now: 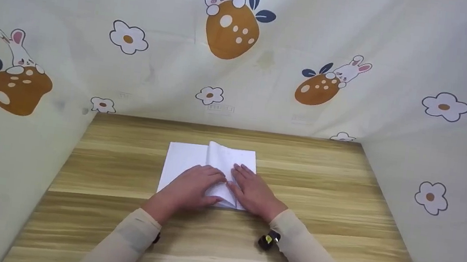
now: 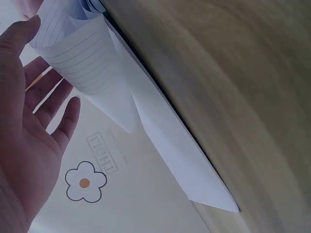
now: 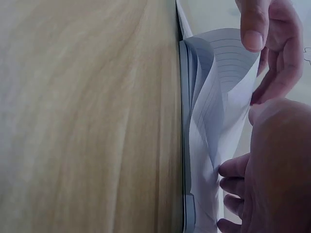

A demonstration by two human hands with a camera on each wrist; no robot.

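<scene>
The notebook (image 1: pixel 185 157) lies open on the counter (image 1: pixel 318 199), the left hand (image 1: pixel 191 188) curling its fingers loosely round the raised pages (image 1: pixel 219 157) and the right hand (image 1: pixel 254 194) laying straight, slightly spread fingers against them, so uneven pressure could crease them.

On the pale cloth (image 2: pixel 131 194), a little box of faint letters (image 2: pixel 102 153) sits at one o'clock from a flower (image 2: pixel 86 182) in the left wrist view; a T and an H show, but the rest is too hard to read. In the head view, pale marks (image 1: pixel 220 108) at five o'clock from a flower are too faint to read.
</scene>
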